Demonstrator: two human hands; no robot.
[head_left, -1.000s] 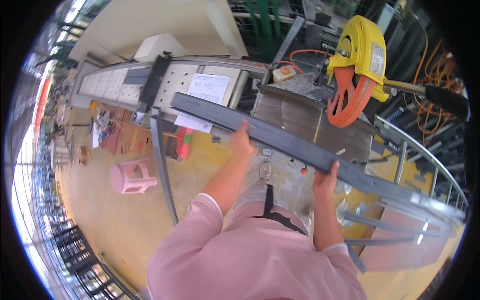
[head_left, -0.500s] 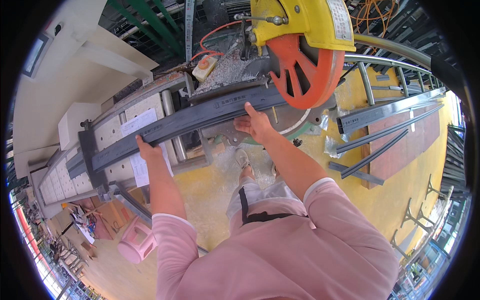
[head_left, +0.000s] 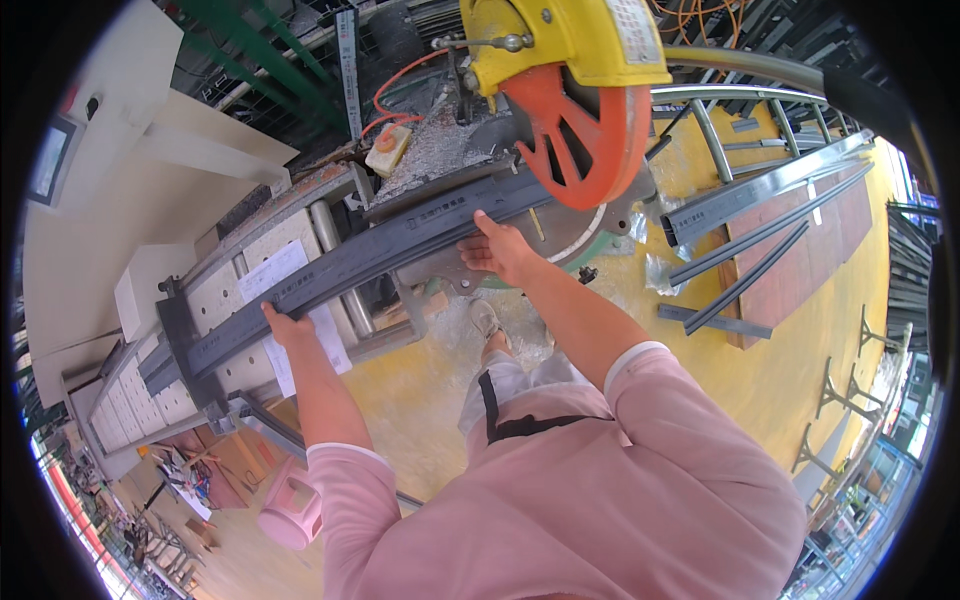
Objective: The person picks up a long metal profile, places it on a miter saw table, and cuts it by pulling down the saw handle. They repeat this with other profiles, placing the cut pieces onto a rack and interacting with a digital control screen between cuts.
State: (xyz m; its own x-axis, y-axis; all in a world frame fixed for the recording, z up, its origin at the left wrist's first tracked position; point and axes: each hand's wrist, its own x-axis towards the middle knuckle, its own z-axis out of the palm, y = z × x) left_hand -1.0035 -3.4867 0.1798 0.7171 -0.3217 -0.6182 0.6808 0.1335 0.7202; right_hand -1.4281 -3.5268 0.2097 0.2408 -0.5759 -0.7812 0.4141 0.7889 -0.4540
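A long dark grey metal profile (head_left: 392, 225) lies slantwise from the perforated roller table on the left to the bed of a cut-off saw. My left hand (head_left: 288, 326) grips its near edge, thumb on top and fingers out of sight beneath. Farther right, my right hand (head_left: 500, 252) holds the same edge close to the saw, its thumb on the upper face and fingers curled below. The saw's yellow housing (head_left: 560, 45) and orange blade guard (head_left: 622, 150) stand over the profile's right end. Toward its left end, a black stop plate (head_left: 188, 345) crosses the table.
Paper sheets (head_left: 278, 272) lie on the table beneath the profile. A yellow switch box (head_left: 388, 150) sits among metal shavings behind. To the right, several cut profiles (head_left: 760, 200) rest on a brown board (head_left: 790, 245). A pink stool (head_left: 290, 508) stands at lower left.
The view has shifted and turned slightly, so the saw appears farther left. Both hands keep their hold on the profile, with little visible movement along it.
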